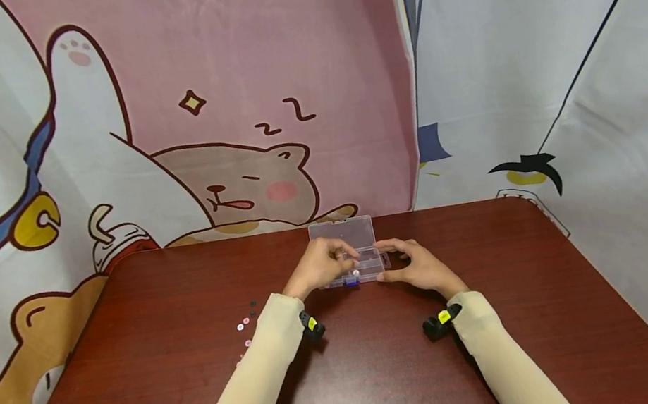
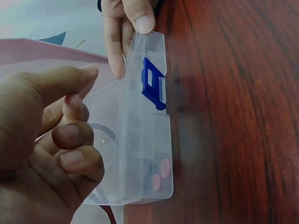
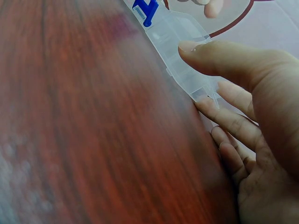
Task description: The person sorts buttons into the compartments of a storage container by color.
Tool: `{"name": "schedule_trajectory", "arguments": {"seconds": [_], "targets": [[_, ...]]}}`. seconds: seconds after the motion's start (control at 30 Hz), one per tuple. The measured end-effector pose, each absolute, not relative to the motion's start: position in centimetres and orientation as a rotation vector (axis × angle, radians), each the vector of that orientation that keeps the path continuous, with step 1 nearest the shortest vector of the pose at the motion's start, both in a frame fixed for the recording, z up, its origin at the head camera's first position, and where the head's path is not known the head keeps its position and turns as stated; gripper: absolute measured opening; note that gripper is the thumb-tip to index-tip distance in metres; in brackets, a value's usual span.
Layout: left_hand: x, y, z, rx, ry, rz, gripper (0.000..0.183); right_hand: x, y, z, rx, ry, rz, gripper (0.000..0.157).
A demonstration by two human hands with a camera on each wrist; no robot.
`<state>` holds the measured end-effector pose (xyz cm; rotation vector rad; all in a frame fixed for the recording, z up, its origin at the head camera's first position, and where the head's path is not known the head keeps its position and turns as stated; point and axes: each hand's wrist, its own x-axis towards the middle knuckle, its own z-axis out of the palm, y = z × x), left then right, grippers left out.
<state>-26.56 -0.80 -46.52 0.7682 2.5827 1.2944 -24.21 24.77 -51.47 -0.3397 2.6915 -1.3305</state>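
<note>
A clear plastic compartment box stands at the table's far edge, its lid raised at the back and a blue latch on its front. My left hand hovers over the box with curled fingers, thumb and forefinger close together; whether something small sits between them is hidden. My right hand holds the box's right end, thumb in front and fingers behind. Two pink discs lie inside at the left end. A small white piece shows at the box, below the left fingertips.
Several small button-like discs, white, pink and dark, lie scattered on the brown table, left of the box and beside the left sleeve. A printed cloth hangs directly behind the table's far edge.
</note>
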Motion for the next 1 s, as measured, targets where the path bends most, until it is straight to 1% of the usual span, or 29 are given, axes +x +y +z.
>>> {"name": "schedule_trajectory", "arguments": {"seconds": [0.5,1.0], "targets": [[-26.2,-2.6,-45.6,0.775,2.565,1.284,0.027,-24.3,24.7,-51.7,-0.335,2.693,-1.335,0.067],[-26.0,-5.3,-45.6,0.79,2.635,1.247,0.034,-24.0,24.7,-51.4,-0.348,2.701,-1.344,0.068]]}}
